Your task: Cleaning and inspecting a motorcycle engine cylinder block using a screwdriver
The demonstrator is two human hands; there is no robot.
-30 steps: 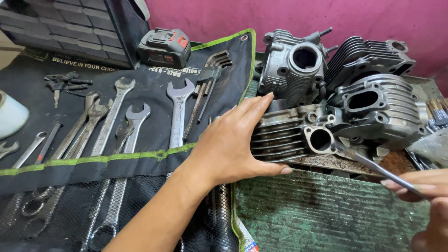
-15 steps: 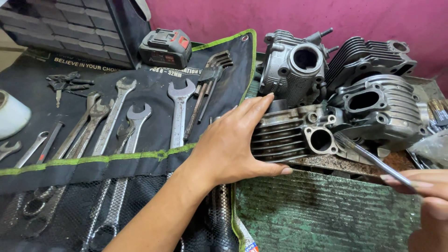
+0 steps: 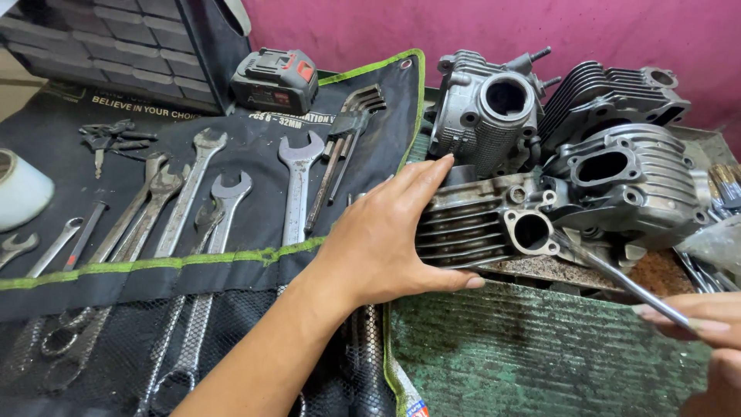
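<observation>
My left hand [image 3: 386, 232] grips the left end of a finned metal cylinder head [image 3: 494, 220] lying on a green workbench [image 3: 525, 355], thumb under it and fingers over the top. My right hand [image 3: 706, 332] at the lower right corner pinches a thin metal rod [image 3: 617, 278]. The rod's tip rests just beside the round port [image 3: 531, 232] on the head's front face.
Other finned engine heads [image 3: 625, 166] and a cylinder [image 3: 486, 108] are stacked behind. A black tool roll [image 3: 193, 216] with several spanners lies to the left. A power tool battery [image 3: 275, 77], a drawer cabinet [image 3: 100, 38] and a tape roll [image 3: 19, 189] sit farther left.
My right hand has shifted the rod slightly, its tip staying near the round port. The left hand and cylinder head have hardly moved.
</observation>
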